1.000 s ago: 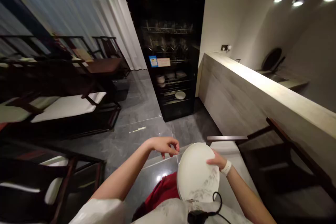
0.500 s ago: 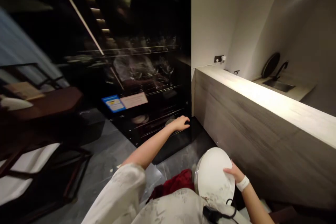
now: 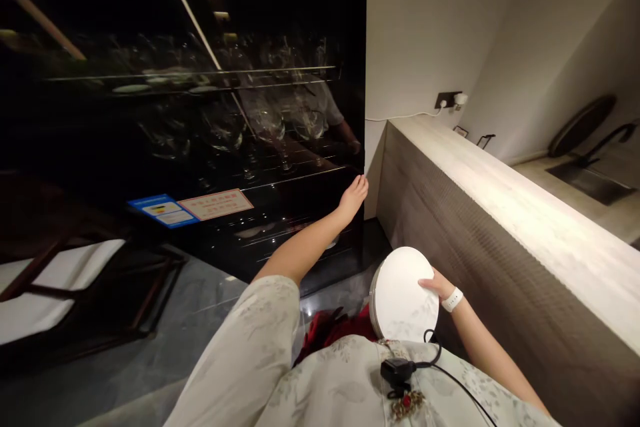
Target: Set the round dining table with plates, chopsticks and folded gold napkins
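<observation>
My left hand (image 3: pixel 354 195) is at the right edge of a dark glass cabinet door (image 3: pixel 305 197), its fingers bent together around that edge. Behind the glass, several wine glasses (image 3: pixel 267 117) stand on shelves, partly lost in reflections. My right hand (image 3: pixel 437 283) grips a stack of white plates (image 3: pixel 406 293), tilted on edge against the front of my body. Its thumb lies on the face of the outermost plate, and the other fingers are hidden behind the stack.
A long counter (image 3: pixel 480 180) runs along the right, close to my right arm. Beyond it is a sink (image 3: pixel 590 180) with a black tap. Chairs with white seats (image 3: pixel 75 267) stand at the left. A black cable (image 3: pixel 435 360) hangs at my chest.
My left hand has moved up and right to the cabinet door's edge, its fingers closing there. The view has come nearer the cabinet. The plates stay in my right hand.
</observation>
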### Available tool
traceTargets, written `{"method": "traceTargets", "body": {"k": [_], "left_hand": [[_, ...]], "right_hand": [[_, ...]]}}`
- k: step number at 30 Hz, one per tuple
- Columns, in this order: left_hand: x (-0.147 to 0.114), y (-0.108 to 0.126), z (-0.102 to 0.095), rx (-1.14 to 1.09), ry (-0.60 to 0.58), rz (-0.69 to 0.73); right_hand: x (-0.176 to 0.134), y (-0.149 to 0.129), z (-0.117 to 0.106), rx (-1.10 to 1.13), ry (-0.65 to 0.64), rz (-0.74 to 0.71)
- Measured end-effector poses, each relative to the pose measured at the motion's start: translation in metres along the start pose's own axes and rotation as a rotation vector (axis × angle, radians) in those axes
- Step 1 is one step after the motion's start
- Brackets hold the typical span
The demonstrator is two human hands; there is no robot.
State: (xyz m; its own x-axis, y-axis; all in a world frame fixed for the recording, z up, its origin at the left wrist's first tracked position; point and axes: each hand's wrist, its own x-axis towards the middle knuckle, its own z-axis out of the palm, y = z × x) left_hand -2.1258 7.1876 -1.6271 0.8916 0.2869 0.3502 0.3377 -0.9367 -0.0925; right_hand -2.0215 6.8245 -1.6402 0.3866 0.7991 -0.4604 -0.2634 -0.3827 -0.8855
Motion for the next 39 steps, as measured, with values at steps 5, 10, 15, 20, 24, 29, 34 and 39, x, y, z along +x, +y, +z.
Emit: {"method": "traceTargets", "body": {"k": [5, 10, 15, 20, 24, 29, 34, 39], "left_hand": [[0.034, 0.004, 0.000, -0.011, -0.062, -0.113], [0.047, 0.009, 0.003, -0.059, -0.037, -0.194], [0.040, 0.016, -0.008, -0.085, -0.023, -0.199], [-0.002, 0.036, -0.025, -0.213, 0.007, -0.074], [-0.050, 0.056, -0.036, -0.327, -0.008, 0.067], [-0.091, 0.074, -0.045, -0.349, -0.021, 0.150], [-0.117, 0.091, -0.057, -0.461, -0.053, 0.111], [-0.182, 0.117, -0.062, -0.650, -0.141, 0.039]], "right_hand": [[0.029, -0.035, -0.024, -0.096, -0.119, 0.082], [0.037, -0.038, -0.038, -0.157, -0.148, 0.086], [0.028, -0.040, -0.038, -0.187, -0.071, 0.063], [0.004, -0.032, -0.033, -0.152, 0.014, 0.034], [-0.015, -0.011, -0.028, -0.036, 0.067, 0.021], [-0.040, 0.007, -0.027, 0.074, 0.105, -0.003], [-0.059, 0.026, -0.036, 0.138, 0.169, -0.017], [-0.057, 0.050, -0.047, 0.210, 0.215, 0.069]]}}
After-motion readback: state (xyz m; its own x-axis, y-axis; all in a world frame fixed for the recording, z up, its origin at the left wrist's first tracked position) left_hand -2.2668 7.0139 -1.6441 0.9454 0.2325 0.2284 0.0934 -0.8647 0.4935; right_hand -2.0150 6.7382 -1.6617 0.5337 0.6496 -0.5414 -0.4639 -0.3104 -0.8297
